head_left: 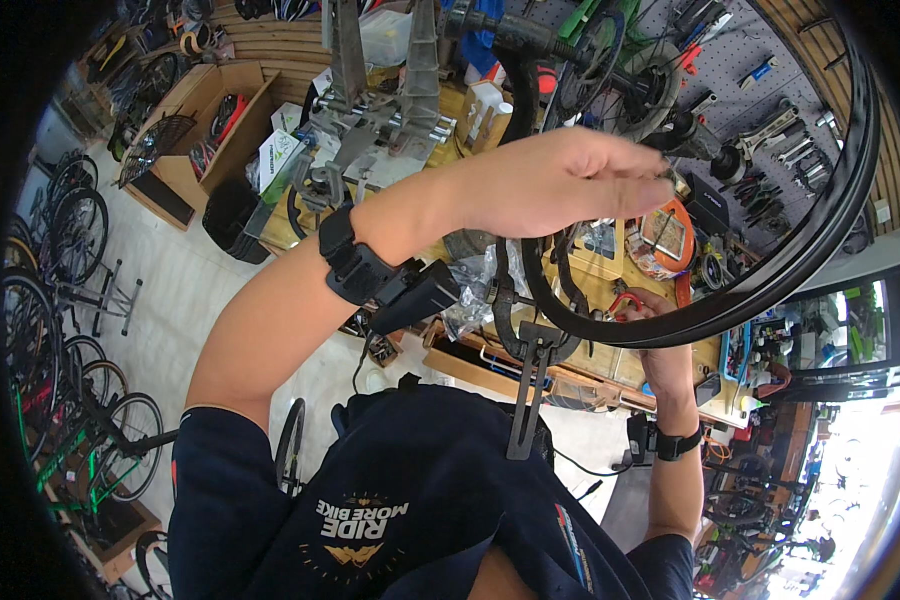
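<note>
In front of me a bicycle wheel with a black rim (820,240) is mounted in a dark wheel stand (537,350) with a slotted metal arm. My left hand (590,185) reaches across above the wheel, slightly blurred. Its fingers are stretched out, with the thumb below them, and I see nothing held in it. Lower down, at the near part of the rim, my right hand (655,308) is closed on a small red-handled tool (625,302). The rim partly covers that hand, and the tool's working end is hard to make out.
On the wooden bench lie an orange round container (662,238), clear plastic bags (475,290) and a white bottle (485,108). A grey metal fixture (380,125) stands at the back. Tools hang on the pegboard (745,45). Bicycles (80,220) line the left side.
</note>
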Motion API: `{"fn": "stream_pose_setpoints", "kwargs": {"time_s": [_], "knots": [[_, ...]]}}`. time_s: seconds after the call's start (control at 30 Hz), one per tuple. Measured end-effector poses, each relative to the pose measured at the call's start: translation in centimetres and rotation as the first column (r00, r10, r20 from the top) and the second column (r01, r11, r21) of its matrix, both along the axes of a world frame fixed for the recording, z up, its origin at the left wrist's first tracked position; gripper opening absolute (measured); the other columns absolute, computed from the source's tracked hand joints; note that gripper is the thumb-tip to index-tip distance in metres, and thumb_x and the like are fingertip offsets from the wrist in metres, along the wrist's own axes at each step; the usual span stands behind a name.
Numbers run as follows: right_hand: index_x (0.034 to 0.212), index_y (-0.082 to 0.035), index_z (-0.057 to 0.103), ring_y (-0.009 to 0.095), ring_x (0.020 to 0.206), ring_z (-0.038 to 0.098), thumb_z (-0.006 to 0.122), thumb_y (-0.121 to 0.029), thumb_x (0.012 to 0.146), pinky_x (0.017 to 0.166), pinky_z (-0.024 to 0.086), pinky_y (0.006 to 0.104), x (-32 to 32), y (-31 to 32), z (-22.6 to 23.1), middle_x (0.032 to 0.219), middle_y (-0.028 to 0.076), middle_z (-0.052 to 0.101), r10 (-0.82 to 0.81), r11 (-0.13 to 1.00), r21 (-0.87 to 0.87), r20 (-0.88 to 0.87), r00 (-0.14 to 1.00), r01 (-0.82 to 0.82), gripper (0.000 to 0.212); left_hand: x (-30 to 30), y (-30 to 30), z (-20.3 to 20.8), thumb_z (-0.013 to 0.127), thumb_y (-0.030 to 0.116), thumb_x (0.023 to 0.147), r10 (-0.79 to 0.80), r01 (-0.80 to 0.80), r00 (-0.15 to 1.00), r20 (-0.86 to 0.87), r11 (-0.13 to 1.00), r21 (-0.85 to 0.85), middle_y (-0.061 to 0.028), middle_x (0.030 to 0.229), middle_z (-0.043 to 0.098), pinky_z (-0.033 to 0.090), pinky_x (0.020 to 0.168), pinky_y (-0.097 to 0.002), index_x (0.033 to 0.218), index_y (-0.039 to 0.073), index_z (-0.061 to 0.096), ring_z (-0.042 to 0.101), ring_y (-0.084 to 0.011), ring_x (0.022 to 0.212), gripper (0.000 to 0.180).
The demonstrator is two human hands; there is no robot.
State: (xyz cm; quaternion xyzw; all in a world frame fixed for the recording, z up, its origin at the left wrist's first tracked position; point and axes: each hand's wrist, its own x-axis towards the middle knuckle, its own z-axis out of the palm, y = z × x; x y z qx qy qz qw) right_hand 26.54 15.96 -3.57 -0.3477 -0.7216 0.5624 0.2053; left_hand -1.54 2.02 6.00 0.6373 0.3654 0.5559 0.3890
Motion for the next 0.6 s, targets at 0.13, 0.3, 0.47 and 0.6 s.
{"fn": "stream_pose_setpoints", "kwargs": {"time_s": [0.13,0.3,0.47,0.6], "knots": [[0.124,0.007,0.055,0.005,0.070,0.058,0.065,-0.008,0.090,0.062,0.042,0.0155,0.1,-0.3,0.5,0.088,0.002,0.065,-0.032,0.999,-0.030,0.000,1.000,0.032,0.038,0.0,0.1,2.1,0.055,0.043,0.098,0.043,-0.043,0.999,0.005,0.992,0.118,-0.0099,0.132,0.053,0.041,0.100,-0.0282,0.148,0.007,0.035,0.049,-0.0152,0.121,0.065],[0.110,0.003,0.062,0.014,0.090,0.065,0.066,0.004,0.082,0.079,0.053,0.0275,0.0,-1.1,1.7,0.100,0.006,0.067,-0.062,0.986,-0.157,-0.059,0.996,0.052,0.028,0.0,1.3,3.0,0.056,0.043,0.097,0.168,-0.134,0.983,-0.075,0.932,0.336,-0.0136,0.140,0.047,0.040,0.105,-0.0324,0.148,0.006,0.034,0.046,-0.0208,0.129,0.067],[0.107,0.004,0.062,0.017,0.091,0.067,0.064,0.008,0.079,0.080,0.056,0.0292,0.3,-1.0,1.7,0.101,0.009,0.068,-0.051,0.976,-0.215,-0.098,0.994,0.029,0.028,0.3,1.0,4.3,0.053,0.045,0.098,0.174,-0.162,0.985,-0.021,0.950,0.265,-0.0120,0.135,0.052,0.039,0.105,-0.0341,0.147,0.005,0.035,0.046,-0.0191,0.128,0.066],[0.122,0.009,0.053,0.014,0.085,0.067,0.065,0.003,0.082,0.078,0.053,0.0251,0.5,-0.9,1.4,0.096,0.008,0.068,-0.043,0.976,-0.215,-0.093,0.995,0.022,0.042,-0.4,0.5,2.9,0.047,0.049,0.100,0.135,-0.125,0.990,-0.042,0.976,0.180,-0.0089,0.128,0.058,0.041,0.100,-0.0300,0.148,0.005,0.033,0.050,-0.0159,0.121,0.066]]}}
